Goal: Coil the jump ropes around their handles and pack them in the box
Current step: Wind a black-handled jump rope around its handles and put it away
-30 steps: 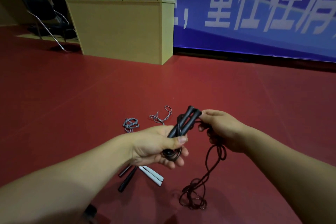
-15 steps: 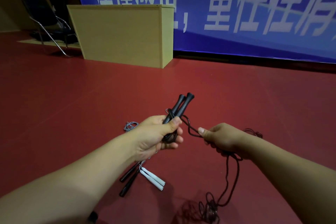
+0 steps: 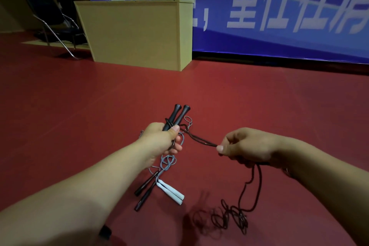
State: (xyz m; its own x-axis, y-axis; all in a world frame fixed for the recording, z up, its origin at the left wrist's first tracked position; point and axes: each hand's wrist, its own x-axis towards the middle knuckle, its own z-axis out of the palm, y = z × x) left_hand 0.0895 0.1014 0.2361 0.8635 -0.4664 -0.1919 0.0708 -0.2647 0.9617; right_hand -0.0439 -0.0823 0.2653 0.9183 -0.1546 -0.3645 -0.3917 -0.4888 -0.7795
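Red floor runs from under me to a blue banner on the far wall, with a pale wooden box standing far and left of centre.

My left hand is curled round the pair of black handles, held side by side with their butt ends pointing up and away from me, leaning a little right. A turn or so of the dark rope sits on them just above my thumb. From there the rope runs near and to the right, fairly taut, to my right hand, which pinches it between thumb and fingers. My hands are apart, left a little farther out than right.

Past my right hand the rope drops to a loose tangle on the floor, near and right. So the next wrap, I judge, has to cross the handles' long axis, right hand circling while the left holds firm.

Two more ropes lie on the floor beneath my left hand: white handles and dark handles.
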